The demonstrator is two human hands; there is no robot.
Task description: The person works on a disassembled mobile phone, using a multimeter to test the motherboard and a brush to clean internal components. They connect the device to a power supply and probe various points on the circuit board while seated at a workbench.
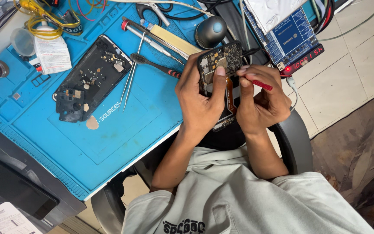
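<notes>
Red-digit display [307, 60] upper right; white-labelled bottle [52, 53] upper left.

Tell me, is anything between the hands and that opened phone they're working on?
Nothing visible. The left hand grips the opened phone directly, thumb on its circuit side. The right hand holds a red-handled tool beside the phone; its tip is hidden by the fingers.

Left hand [200, 102] and right hand [260, 102] curled in grip, side by side.

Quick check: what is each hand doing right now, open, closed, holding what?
Left hand: closed around the opened black phone with exposed circuit board.
Right hand: closed on a thin red-handled tool at the phone's edge.
</notes>
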